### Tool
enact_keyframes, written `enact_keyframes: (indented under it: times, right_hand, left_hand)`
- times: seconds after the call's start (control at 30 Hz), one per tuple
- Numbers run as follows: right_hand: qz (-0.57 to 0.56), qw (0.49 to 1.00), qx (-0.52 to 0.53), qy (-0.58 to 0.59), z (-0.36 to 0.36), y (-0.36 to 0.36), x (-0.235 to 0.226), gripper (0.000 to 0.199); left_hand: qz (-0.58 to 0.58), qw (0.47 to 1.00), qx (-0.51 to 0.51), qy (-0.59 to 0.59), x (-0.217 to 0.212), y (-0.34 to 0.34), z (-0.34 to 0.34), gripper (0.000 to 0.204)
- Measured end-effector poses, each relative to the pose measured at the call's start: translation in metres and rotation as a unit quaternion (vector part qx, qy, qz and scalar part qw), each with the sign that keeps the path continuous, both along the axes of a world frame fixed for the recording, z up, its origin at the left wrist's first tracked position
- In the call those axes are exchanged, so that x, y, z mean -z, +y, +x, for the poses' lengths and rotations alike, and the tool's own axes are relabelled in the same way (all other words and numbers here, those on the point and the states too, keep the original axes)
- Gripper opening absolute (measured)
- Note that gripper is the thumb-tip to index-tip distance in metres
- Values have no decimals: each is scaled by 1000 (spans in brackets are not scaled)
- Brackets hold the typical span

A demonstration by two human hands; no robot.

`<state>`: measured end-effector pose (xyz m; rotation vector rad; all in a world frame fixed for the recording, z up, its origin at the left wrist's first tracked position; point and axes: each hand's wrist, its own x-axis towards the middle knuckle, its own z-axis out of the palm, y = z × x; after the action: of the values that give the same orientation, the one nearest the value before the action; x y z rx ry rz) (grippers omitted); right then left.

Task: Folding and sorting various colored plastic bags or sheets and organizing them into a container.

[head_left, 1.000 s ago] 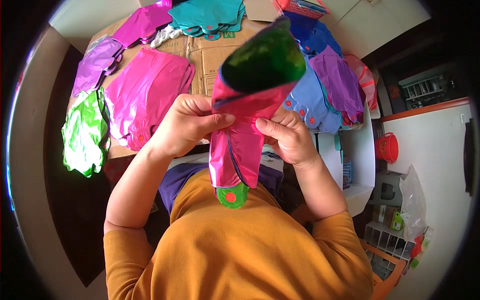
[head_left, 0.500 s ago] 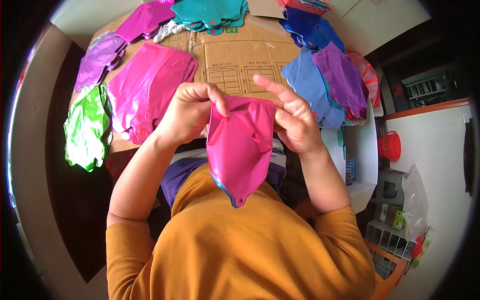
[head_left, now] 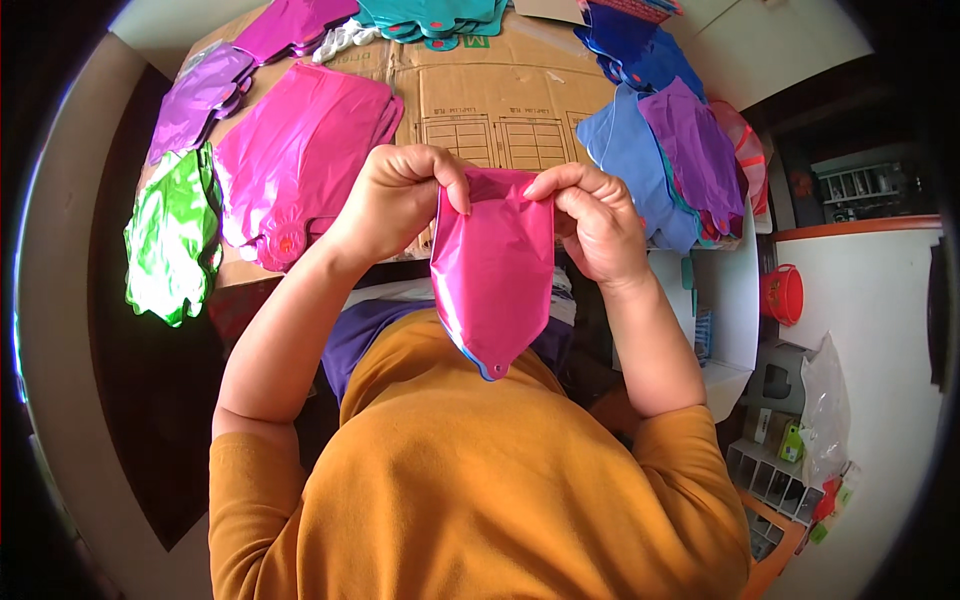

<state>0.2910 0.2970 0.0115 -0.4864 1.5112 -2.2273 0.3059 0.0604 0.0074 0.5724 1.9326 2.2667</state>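
Between my hands hangs a folded, shiny pink piece (head_left: 494,270) that looks like a flat foil balloon. A blue edge shows along its lower left side, and its narrow lower end has a small hole. My left hand (head_left: 405,195) pinches its upper left corner between thumb and fingers. At the upper right corner, my right hand (head_left: 597,215) grips it with thumb and forefinger, the other fingers curled. Beyond my left hand lies a stack of larger pink foil pieces (head_left: 305,150) with a round, flower-like end.
The cardboard sheet (head_left: 460,85) covers the table. Around it lie green (head_left: 170,240), purple (head_left: 200,95), magenta (head_left: 290,25) and teal foil stacks (head_left: 430,15). At the right are blue (head_left: 625,160) and violet ones (head_left: 692,140). A red bucket (head_left: 782,294) stands farther right.
My right forefinger, stretched out before, has come down onto the pink foil balloon's top edge. Both hands and the balloon have moved slightly away from my body.
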Motion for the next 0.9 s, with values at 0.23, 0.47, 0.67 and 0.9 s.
enact_keyframes:
  times: [0.23,0.47,0.67,0.9]
  right_hand:
    - [29,989,-48,138,8,7,-12,47]
    - [310,694,88,644,-10,5,-6,40]
    - [171,974,-10,150,11,6,15,17]
    - [103,985,-49,-128,42,-8,28,11]
  left_hand:
    - [53,997,1,-50,1,-7,-1,24]
    - [162,958,28,-234,17,7,2,23]
    - [146,918,111,-350,23,-6,12,65]
    - [82,954,-39,-284,15,11,47,37]
